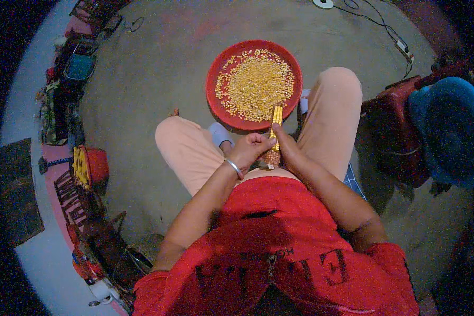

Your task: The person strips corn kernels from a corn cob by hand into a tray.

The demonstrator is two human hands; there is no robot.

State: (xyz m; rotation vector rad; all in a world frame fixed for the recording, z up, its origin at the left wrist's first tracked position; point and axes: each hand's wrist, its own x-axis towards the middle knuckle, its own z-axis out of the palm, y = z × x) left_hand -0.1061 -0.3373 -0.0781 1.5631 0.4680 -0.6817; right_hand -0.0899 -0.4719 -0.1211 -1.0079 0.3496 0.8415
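Observation:
A corn cob [277, 116] points away from me above my lap, tip towards the basin. Yellow kernels cover its far part, while the near end is bare reddish-brown. My right hand [287, 142] wraps its right side, thumb lying along the kernels. From the left, my left hand [252, 148], with a metal bangle [234, 168] on its wrist, presses the thumb against the kernels; its other fingers are curled. Beyond the cob, a round red basin [214, 104] on the floor holds a spread of loose corn kernels [256, 85].
A red container [98, 168] with whole yellow cobs stands at the left. Various household items line the left wall. A blue-and-dark-red object [418, 130] sits at the right. A power strip [403, 48] and cables lie on the floor at the upper right.

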